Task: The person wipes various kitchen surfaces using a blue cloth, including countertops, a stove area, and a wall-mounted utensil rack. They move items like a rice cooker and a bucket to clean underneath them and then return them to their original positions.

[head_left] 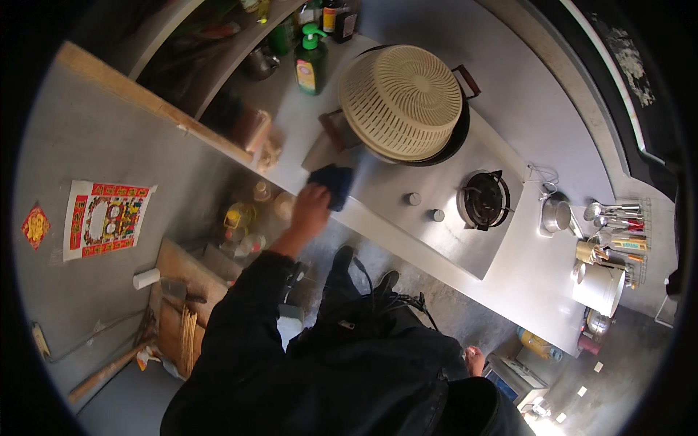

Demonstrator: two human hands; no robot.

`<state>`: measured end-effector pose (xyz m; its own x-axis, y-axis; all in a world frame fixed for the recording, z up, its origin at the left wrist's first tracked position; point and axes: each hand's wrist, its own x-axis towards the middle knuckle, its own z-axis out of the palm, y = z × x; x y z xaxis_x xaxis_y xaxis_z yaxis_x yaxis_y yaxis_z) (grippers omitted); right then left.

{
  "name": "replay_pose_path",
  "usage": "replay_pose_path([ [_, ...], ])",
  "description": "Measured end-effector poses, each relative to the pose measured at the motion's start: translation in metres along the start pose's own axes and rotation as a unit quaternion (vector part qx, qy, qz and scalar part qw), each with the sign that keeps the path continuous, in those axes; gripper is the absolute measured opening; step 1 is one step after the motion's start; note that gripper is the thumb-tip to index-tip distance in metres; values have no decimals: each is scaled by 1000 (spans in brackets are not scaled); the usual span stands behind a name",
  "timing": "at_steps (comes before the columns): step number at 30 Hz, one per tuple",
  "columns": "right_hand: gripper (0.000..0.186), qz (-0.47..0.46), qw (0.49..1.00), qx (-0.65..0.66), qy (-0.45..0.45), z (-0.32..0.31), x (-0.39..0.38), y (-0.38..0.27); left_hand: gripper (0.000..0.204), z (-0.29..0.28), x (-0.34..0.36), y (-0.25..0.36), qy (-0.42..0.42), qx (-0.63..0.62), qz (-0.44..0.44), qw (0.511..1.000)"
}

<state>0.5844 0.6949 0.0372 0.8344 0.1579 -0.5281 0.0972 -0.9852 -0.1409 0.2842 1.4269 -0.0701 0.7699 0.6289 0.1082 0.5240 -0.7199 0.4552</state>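
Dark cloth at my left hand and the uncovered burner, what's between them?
In the head view, two round knobs on the silvery stove top lie between the dark cloth and the burner.

Two hands show, one left hand (311, 211) and one right hand (475, 360), along with one dark blue cloth (334, 182). One tabletop (534, 291) carries one steel cooktop (465, 251), one dark wok (459, 138) with two handles (470, 81), and one cream slotted basket (407, 102). The cooktop has two knobs (414, 198), and one uncovered burner (486, 200) is visible. There is one green pump bottle (310, 64) and one large white pot (598, 285). Two red paper decorations (110, 220) hang on the left wall (87, 152). Two dark shoes (343, 256) show below. The hanging utensils (622, 232) number several, too crowded to count exactly
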Motion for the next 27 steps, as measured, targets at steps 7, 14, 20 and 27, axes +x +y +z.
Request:
replay_pose_path([
  [7, 39, -46, 999, -17, 3, 6, 12, -35, 52, 25, 3, 67, -27, 10, 88, 996],
  [14, 38, -57, 997, -1, 48, 6, 1, 1, 46, -13, 10, -49, 48, 133, -78, 987],
  [20, 37, 0, 998, 63, 15, 50, -21, 15, 49, -7, 9, -51, 51, 113, -21, 992],
  [27, 45, 38, 999, 34, 13, 91, -51, 36, 55, 21, 10, 46, -99, 70, 145, 982],
])
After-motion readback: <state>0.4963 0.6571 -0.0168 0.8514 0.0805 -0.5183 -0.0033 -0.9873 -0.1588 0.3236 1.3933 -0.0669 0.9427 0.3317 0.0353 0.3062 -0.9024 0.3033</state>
